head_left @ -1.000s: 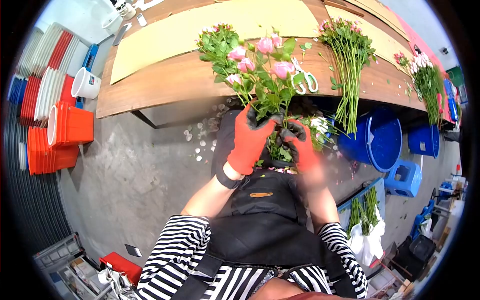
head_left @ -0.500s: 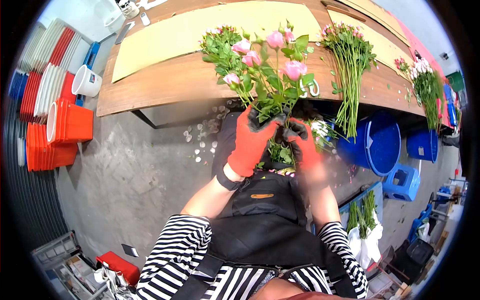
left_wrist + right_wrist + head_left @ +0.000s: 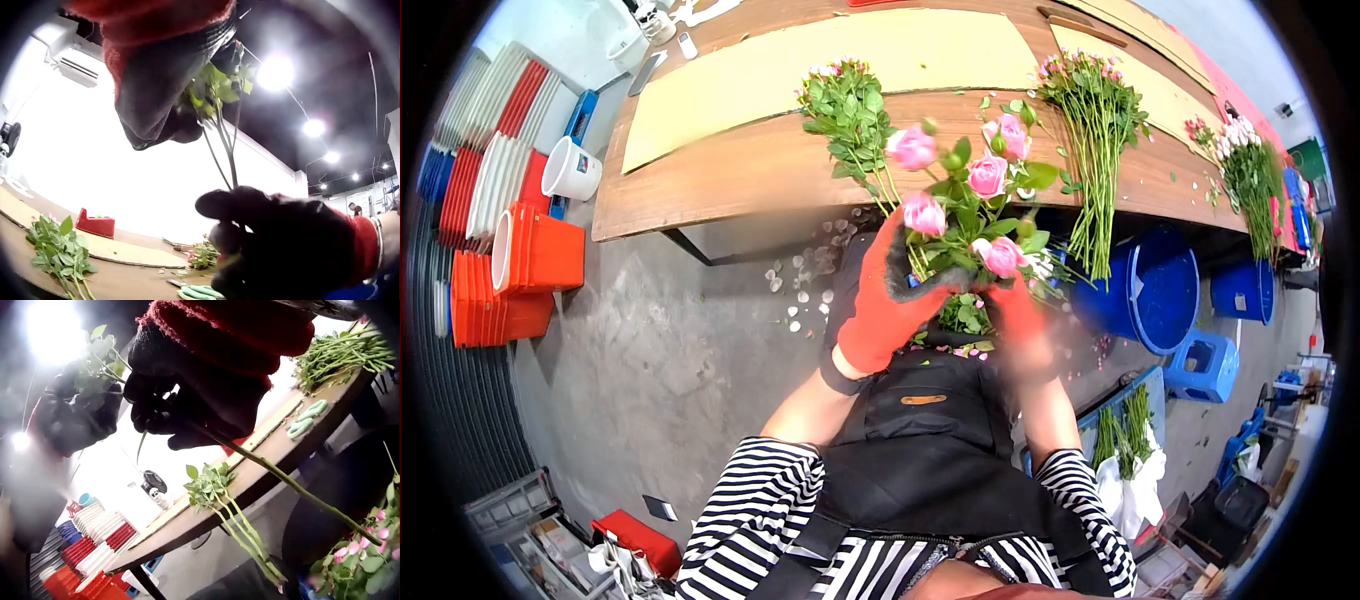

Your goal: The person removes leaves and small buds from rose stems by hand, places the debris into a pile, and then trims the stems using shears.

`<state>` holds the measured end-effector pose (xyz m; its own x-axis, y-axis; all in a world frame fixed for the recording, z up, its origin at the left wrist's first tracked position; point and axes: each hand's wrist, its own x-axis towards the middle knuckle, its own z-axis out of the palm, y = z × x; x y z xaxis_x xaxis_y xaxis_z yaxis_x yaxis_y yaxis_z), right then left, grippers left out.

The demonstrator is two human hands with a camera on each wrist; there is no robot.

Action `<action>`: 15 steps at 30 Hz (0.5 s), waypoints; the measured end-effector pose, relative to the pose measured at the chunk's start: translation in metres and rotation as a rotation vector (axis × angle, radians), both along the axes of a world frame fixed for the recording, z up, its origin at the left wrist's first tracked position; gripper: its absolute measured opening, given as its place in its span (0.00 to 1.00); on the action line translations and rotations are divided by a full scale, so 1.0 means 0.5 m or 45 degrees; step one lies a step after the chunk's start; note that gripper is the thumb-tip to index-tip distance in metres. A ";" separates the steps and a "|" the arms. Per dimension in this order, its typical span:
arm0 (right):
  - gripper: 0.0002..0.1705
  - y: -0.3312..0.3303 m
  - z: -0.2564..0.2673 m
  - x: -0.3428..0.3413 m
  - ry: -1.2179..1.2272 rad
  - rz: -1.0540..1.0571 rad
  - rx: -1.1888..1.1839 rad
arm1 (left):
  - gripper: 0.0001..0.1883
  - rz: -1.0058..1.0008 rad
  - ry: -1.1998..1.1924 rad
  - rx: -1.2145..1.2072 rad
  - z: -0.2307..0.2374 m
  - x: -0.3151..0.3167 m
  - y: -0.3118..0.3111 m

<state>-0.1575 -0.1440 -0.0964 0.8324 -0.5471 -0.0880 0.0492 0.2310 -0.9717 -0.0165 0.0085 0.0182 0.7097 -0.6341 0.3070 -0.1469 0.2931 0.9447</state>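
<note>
A branched stem of pink roses (image 3: 987, 177) stands upright in front of the apron, several blooms and buds at its top. My left hand (image 3: 885, 305), in a red glove with black palm, curls round its leafy part (image 3: 215, 90) below the blooms. Lower down, my right hand (image 3: 206, 381), gloved alike, grips the bare stem (image 3: 281, 475), whose cut end slants down past the hand. Blooms and leaves partly cover the right fingers in the head view. Green-handled scissors (image 3: 306, 419) lie on the table beyond.
A small leafy bunch (image 3: 847, 110) and a larger long-stemmed bunch (image 3: 1095, 150) lie on the wooden table (image 3: 730, 185). Blue buckets (image 3: 1165, 290) and a blue stool (image 3: 1203, 365) stand at right. Leaves and pink petals (image 3: 353, 547) lie low before the apron; more petals dot the floor.
The rose stem has turned and its blooms have come down closer to the hands. My left hand has shifted slightly left, its thumb farther from its fingers. The right hand stays nearly in place.
</note>
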 end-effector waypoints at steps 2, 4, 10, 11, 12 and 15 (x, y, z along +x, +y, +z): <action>0.33 0.013 0.009 -0.005 0.072 -0.026 0.254 | 0.37 -0.068 0.166 -0.031 0.044 0.003 0.000; 0.33 0.028 0.004 -0.020 0.109 -0.112 0.439 | 0.34 -0.090 0.308 -0.090 0.064 0.008 -0.001; 0.31 0.054 0.061 -0.029 0.387 -0.058 0.061 | 0.27 -0.013 0.429 -0.022 0.033 -0.002 0.001; 0.31 0.051 0.022 -0.037 0.330 -0.066 0.087 | 0.27 -0.033 0.483 -0.034 0.035 -0.011 0.000; 0.31 0.048 -0.017 -0.044 0.272 -0.073 0.113 | 0.26 -0.022 0.493 -0.068 0.028 -0.022 0.000; 0.32 0.026 -0.190 -0.074 -0.013 -0.037 -0.026 | 0.27 -0.054 0.506 -0.134 0.020 -0.038 -0.002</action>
<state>-0.1947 -0.1311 -0.1915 0.8172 -0.5724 -0.0678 0.0657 0.2094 -0.9756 -0.0357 0.0077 0.0281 0.7599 -0.6452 0.0794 0.2375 0.3892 0.8900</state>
